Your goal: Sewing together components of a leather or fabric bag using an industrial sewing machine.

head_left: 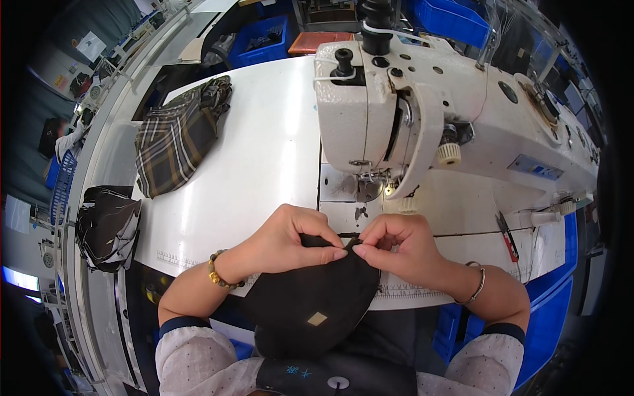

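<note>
Sheer white dotted sleeves flank a limp black fabric piece with a small beige square, at the white table's front edge. Left hand and right hand pinch its upper edge between their fingers, before a white metal sewing machine.

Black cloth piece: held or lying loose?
The black cloth is held: the left hand and right hand pinch its upper edge, thumbs against fingers; its lower part reaches beyond the white tabletop.

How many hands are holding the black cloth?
2. The left hand and the right hand pinch the far edge of the black cloth, side by side. I see no others, but its underside is hidden.
</note>
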`<action>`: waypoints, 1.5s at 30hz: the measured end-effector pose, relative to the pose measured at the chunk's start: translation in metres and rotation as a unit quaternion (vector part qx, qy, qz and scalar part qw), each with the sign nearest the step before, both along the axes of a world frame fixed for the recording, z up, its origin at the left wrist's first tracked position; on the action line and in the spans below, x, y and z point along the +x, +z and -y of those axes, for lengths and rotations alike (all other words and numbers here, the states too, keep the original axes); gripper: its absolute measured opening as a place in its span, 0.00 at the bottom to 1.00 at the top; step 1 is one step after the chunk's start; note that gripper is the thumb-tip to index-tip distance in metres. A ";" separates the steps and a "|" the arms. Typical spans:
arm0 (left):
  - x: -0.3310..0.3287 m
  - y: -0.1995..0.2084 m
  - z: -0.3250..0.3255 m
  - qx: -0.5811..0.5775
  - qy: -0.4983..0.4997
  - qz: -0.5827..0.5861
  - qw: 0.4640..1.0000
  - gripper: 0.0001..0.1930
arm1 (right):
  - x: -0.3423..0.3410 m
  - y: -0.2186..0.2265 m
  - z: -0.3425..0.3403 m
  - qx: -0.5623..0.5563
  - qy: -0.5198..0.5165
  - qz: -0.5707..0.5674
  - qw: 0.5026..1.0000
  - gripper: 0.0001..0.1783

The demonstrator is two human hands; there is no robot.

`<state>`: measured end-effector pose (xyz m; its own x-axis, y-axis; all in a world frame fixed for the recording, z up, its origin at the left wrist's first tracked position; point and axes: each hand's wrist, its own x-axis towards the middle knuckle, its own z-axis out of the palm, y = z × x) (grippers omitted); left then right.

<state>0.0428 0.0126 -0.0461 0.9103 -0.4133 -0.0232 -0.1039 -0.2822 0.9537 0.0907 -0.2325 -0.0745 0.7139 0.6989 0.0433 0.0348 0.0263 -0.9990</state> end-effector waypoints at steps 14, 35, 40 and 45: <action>-0.007 0.003 0.012 0.031 0.045 0.070 0.996 0.07 | -0.003 0.001 -0.002 0.000 0.007 -0.033 0.999 0.18; 0.002 0.020 -0.016 0.050 0.124 -0.015 0.991 0.05 | -0.006 0.001 -0.008 -0.057 0.002 0.109 0.992 0.15; 0.002 0.021 -0.018 0.049 0.124 -0.004 0.991 0.06 | -0.001 -0.002 -0.007 -0.041 -0.011 0.225 0.974 0.14; 0.002 0.021 -0.019 0.044 0.115 0.002 0.992 0.05 | 0.002 -0.002 -0.007 -0.034 -0.002 0.287 0.957 0.09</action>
